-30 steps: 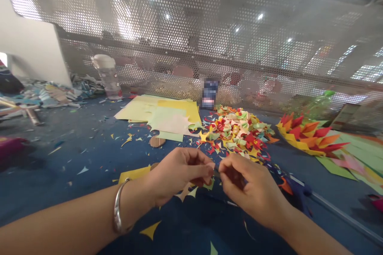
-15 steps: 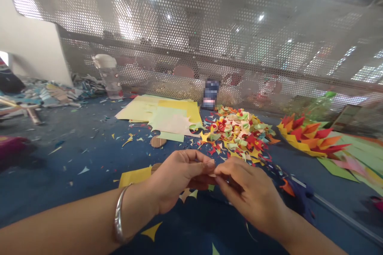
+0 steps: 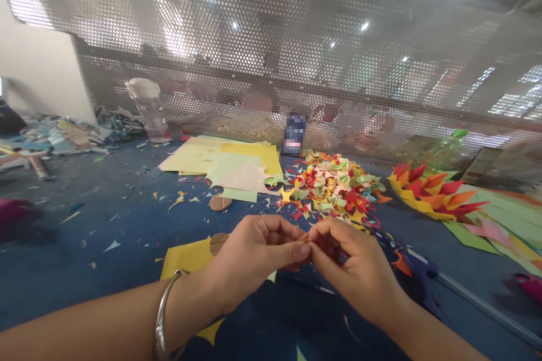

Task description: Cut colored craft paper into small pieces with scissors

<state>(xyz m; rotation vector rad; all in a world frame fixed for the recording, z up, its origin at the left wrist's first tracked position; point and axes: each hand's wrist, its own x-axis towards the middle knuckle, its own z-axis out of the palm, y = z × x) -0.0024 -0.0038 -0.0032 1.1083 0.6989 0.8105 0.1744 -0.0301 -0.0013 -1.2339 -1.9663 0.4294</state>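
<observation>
My left hand (image 3: 265,245), with a silver bangle (image 3: 160,316) at the wrist, has its thumb and fingers pinched together. Fingertip to fingertip with it, my right hand (image 3: 347,254) is pinched too. What sits between them is small and mostly covered by the fingers. Below and left of the hands lie a yellow paper sheet (image 3: 182,256) and a round wooden disc (image 3: 218,243), both partly hidden by my left hand. A yellow star-like scrap (image 3: 212,331) is under my left wrist. Beyond my right hand spreads a heap of colourful cut paper pieces (image 3: 339,183).
Paper sheets (image 3: 190,155), another wooden disc (image 3: 220,202) and a phone (image 3: 295,132) stand or lie farther back. A cup (image 3: 148,110) is at back left. To the right are a red-orange-yellow folded-paper piece (image 3: 436,192) and a dark blue tool (image 3: 419,279) with a pale rod.
Both hands stay together while the fingers shift; my left thumb now presses nearer the right fingertips. A pale pink scrap below the hands is now hidden. The view has turned slightly.
</observation>
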